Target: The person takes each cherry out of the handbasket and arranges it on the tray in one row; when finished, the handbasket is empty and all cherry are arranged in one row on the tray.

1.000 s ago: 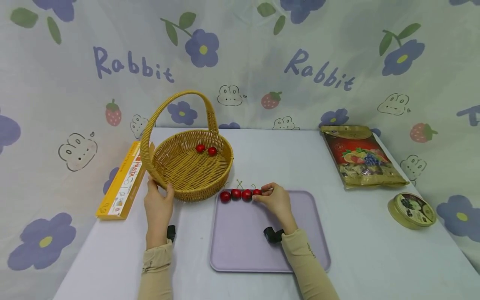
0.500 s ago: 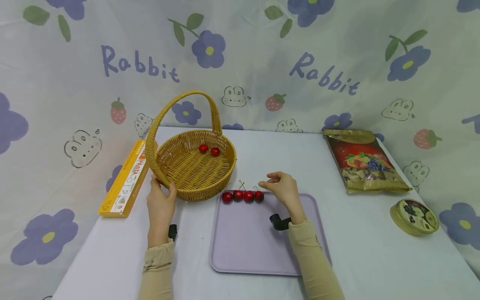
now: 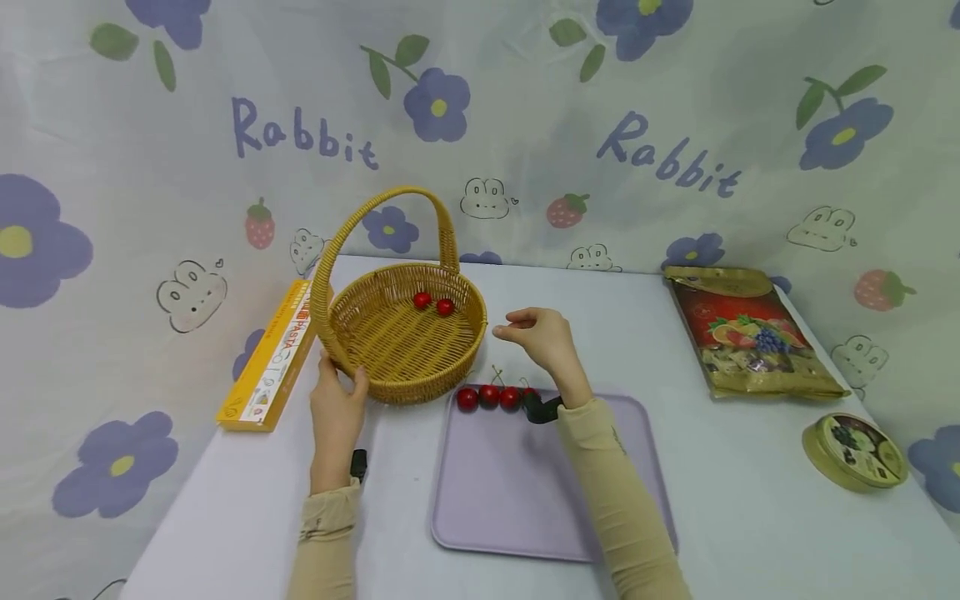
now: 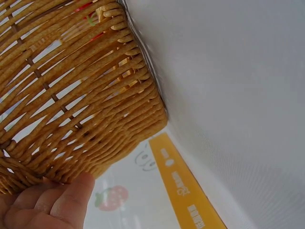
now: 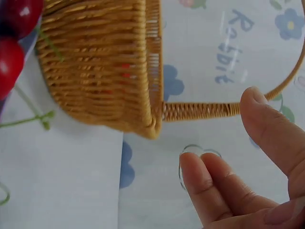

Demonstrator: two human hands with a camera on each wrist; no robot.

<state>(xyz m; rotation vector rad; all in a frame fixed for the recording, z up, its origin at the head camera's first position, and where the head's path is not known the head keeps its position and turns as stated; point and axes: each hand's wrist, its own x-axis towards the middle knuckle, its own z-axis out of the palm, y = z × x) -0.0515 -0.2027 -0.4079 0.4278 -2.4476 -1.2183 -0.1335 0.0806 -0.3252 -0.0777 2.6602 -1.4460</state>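
A wicker basket (image 3: 408, 333) with a tall handle stands left of centre, two cherries (image 3: 433, 303) lying at its far inner side. My left hand (image 3: 337, 417) holds the basket at its near left side, by the handle's foot. In the left wrist view, fingers (image 4: 76, 195) touch the weave; the rest of that grip is hidden. Beside the basket's right rim hovers my right hand (image 3: 542, 337), thumb and fingers apart with nothing between them. Below it, several stemmed cherries (image 3: 488, 396) sit in a row along the far left edge of a lilac tray (image 3: 517, 508).
A yellow pasta box (image 3: 266, 358) lies left of the basket, close to it. At the right are a red and gold fruit-printed bag (image 3: 753, 333) and a round golden tin (image 3: 855, 452). A printed curtain (image 3: 517, 108) hangs behind the white table.
My right hand has let go of the rightmost cherry in the row, lifted off the tray and moved up toward the basket's right rim. My left hand stays on the basket.
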